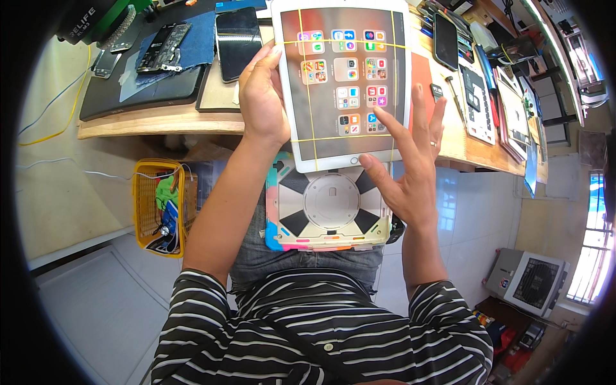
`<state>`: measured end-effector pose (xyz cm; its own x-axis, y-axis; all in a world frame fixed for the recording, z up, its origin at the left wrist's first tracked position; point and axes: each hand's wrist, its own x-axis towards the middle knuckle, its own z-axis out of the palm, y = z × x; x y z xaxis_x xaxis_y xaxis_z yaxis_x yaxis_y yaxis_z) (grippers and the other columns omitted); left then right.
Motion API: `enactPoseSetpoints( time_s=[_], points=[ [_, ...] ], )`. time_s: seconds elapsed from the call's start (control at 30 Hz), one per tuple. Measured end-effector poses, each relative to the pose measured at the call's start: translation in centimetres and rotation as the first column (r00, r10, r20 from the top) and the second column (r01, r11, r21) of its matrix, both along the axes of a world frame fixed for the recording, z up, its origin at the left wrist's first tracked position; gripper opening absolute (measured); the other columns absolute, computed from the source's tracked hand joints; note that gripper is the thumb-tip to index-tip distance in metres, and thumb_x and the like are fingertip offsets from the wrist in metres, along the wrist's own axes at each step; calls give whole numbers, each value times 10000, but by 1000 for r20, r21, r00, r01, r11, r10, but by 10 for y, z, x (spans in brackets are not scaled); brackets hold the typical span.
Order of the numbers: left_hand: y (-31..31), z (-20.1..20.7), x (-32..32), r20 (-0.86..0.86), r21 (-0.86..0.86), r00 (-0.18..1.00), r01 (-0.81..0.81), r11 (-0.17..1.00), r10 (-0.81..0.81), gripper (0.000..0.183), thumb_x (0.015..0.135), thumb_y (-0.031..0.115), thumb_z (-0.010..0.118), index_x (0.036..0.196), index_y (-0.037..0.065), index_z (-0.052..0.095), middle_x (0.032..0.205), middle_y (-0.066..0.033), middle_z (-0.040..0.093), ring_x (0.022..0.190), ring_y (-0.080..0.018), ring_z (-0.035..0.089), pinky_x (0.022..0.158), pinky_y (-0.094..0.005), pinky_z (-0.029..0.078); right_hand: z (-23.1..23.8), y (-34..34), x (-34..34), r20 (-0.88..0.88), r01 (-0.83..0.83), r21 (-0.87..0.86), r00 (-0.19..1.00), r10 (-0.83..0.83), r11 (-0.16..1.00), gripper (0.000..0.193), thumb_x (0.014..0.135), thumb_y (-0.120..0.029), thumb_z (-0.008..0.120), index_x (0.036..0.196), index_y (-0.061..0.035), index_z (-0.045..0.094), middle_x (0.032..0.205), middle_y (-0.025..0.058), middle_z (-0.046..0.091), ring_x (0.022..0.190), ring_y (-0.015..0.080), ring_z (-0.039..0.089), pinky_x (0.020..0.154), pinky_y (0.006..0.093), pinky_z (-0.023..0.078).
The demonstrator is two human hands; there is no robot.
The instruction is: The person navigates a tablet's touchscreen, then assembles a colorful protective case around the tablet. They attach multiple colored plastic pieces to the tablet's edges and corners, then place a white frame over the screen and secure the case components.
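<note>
A white-framed tablet (330,122) is lit up, with rows of app folders on its screen. Thin yellow rubber bands (310,90) cross over it near its edges. My left hand (264,106) grips the tablet by its left side, with the thumb along the front rim. Over the lower right of the screen hovers my right hand (414,176), fingers spread and holding nothing; its index fingertip is close to the icons, and touching cannot be made out. On my lap below lies a multicoloured tablet case (330,202) with a round plate in its middle.
The wooden workbench (138,128) carries an opened device with a circuit board (165,48), a dark phone (236,48) and, right, another phone (445,42) among tools. A yellow basket (142,221) stands left of my legs. A grey air cooler (532,279) is at far right.
</note>
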<state>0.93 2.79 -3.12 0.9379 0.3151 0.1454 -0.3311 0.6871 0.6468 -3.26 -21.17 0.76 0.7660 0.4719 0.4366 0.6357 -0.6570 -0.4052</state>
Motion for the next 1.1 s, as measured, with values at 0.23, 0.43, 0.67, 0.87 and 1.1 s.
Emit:
enactPoseSetpoints(
  time_s=[0.23, 0.43, 0.67, 0.87, 1.1],
  points=[
    [0, -1, -3, 1, 26, 1000, 30, 999, -30, 400, 1085, 286, 415, 1252, -15, 620, 1182, -162, 711, 1073, -235, 691, 1000, -391, 532, 19, 32, 19, 25, -84, -131, 996, 87, 988, 636, 886, -459, 774, 1444, -199, 614, 1744, 185, 149, 1588, 509, -54, 1168, 758, 63],
    [-7, 3, 0, -24, -111, 999, 32, 993, -34, 477, 1123, 380, 381, 1185, -13, 644, 1051, -144, 735, 901, -167, 709, 805, -309, 586, 22, 47, 29, 67, -109, -204, 990, 124, 973, 632, 893, -494, 759, 1430, -195, 612, 1746, 184, 133, 1588, 509, -51, 1149, 784, 68],
    [-8, 6, -2, -49, -125, 999, 15, 992, -21, 466, 1117, 352, 395, 1129, -18, 677, 1025, -139, 741, 884, -161, 714, 785, -296, 588, 31, 46, 51, 174, -38, -184, 982, 71, 982, 629, 895, -521, 759, 1407, -183, 621, 1722, 194, 207, 1584, 519, 10, 1157, 770, 89],
    [-1, -5, -1, -3, -35, 996, 93, 995, -93, 479, 1104, 407, 409, 1343, 26, 576, 1237, -161, 697, 1143, -254, 693, 1009, -413, 562, 36, 27, 58, 191, 2, -173, 981, 32, 985, 567, 883, -499, 783, 1335, -176, 671, 1707, 203, 257, 1588, 508, 28, 1182, 735, 99],
    [-2, -6, 0, -38, -15, 999, 12, 1000, -13, 502, 1105, 431, 413, 1299, 9, 605, 1188, -161, 718, 1091, -246, 708, 982, -382, 569, 13, 7, 32, 72, -75, -127, 994, 84, 989, 536, 865, -456, 812, 1307, -177, 692, 1707, 195, 270, 1597, 487, 17, 1171, 750, 53]
  ],
)
